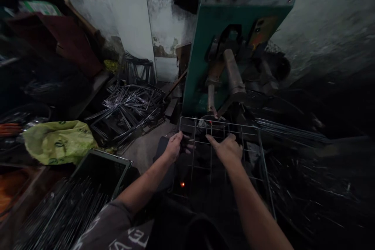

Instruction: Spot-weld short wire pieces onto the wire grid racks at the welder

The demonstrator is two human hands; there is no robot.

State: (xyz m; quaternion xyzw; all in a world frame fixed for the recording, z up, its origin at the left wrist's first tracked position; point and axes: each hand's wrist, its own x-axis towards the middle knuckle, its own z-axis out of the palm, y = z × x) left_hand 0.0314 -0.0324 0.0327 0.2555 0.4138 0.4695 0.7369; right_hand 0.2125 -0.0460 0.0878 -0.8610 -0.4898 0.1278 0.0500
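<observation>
A wire grid (211,160) of thin crossing metal rods is held in front of me, its far edge under the lower arm of a green welding machine (191,82). My left hand (175,146) is closed on the grid's left side, some fingers reaching beneath the wires. Across the middle of the mesh, my right hand (227,150) grips the wires with its thumb stretched to the left. The upright electrode (211,97) comes down close to the grid's far edge, where a small red glow shows. An orange spark (183,184) glows below the grid's left part.
Bent wire frames (129,103) lie heaped on the floor at left. Nearer are a yellow-green sack (60,142) and a dark crate (124,160) beside many thin rods (67,207). Long wires (290,131) and dark metal pieces lie at right. A phone (262,30) rests against the machine.
</observation>
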